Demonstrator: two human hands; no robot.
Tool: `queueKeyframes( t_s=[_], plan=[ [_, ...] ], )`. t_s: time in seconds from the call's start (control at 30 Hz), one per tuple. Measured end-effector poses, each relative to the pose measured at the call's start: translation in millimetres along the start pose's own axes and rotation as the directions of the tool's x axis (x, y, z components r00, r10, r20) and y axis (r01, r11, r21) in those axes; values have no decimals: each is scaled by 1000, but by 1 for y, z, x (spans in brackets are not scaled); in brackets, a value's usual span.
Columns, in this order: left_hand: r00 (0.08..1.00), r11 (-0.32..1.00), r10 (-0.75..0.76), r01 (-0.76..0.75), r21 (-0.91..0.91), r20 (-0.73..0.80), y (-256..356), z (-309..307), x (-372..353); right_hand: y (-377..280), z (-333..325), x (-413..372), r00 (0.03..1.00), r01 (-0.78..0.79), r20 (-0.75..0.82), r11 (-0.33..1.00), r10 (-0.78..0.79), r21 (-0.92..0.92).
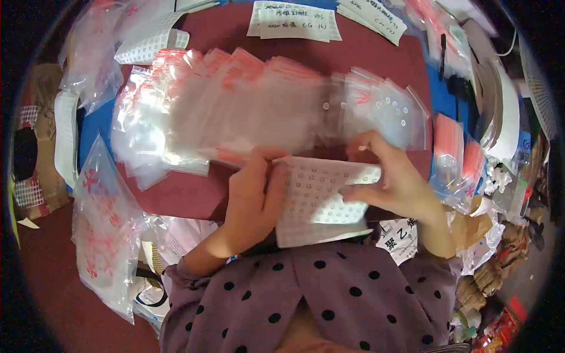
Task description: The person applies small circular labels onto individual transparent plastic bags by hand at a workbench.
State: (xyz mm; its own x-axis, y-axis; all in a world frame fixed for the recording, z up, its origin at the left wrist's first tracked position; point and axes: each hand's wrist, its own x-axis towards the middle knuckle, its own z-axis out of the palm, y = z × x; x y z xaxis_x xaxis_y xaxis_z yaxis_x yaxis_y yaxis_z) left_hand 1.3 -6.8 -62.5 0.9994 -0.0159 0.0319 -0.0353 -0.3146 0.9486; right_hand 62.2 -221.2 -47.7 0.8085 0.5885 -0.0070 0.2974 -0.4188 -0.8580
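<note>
My left hand [253, 191] grips the left edge of a white sheet of stickers [318, 188], printed with rows of small dark round marks. At the sheet's right side is my right hand [406, 185], its thumb over the sheet and its bent fingers apart from the thumb. Whether a tiny sticker clings to a fingertip cannot be made out. Just beyond my hands, a row of clear zip bags [247, 112] with red tops lies fanned across the dark red board. To the right, more clear zip bags [385, 112] carry small round white stickers.
Handwritten label sheets [294, 23] lie along the board's [212, 23] far edge. A large clear bag with red print [106, 235] hangs at the left. Bundles of red-topped bags [450, 147] and a black pen [442, 56] are at the right, with crumpled paper [488, 270] below.
</note>
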Motion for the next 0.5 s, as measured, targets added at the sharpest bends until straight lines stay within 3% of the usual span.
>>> queueKeyframes(
  t_s=[0.07, 0.2, 0.27, 0.3, 0.37, 0.4, 0.5],
  plan=[
    [986, 960, -120, 86, -268, -113, -3, 8, 1, -5, 2, -10, 968, -246, -26, 968, 248, 56],
    [989, 973, -123, 103, -208, -84, -10, 1, -5, -6, 2, -20, 983, -159, -74, 981, 167, 109],
    [974, 919, -209, 164, -358, -90, -13, 2, -5, -9, 0, -23, 987, -106, -111, 991, 114, 81],
    [976, 923, -200, 158, -350, -88, -8, 2, -4, -9, -2, -26, 991, -94, -94, 995, 97, 34],
    [948, 836, -297, 317, -448, 117, 5, -1, 1, -10, -3, -30, 994, -77, -84, 997, 76, -11],
    [948, 840, -296, 316, -442, 117, 10, -1, 4, -10, -2, -32, 993, -85, -78, 995, 89, 58],
    [933, 955, -119, 201, -219, 339, 13, -1, 8, -15, 1, -32, 993, -99, -53, 980, 110, 175]
  ],
)
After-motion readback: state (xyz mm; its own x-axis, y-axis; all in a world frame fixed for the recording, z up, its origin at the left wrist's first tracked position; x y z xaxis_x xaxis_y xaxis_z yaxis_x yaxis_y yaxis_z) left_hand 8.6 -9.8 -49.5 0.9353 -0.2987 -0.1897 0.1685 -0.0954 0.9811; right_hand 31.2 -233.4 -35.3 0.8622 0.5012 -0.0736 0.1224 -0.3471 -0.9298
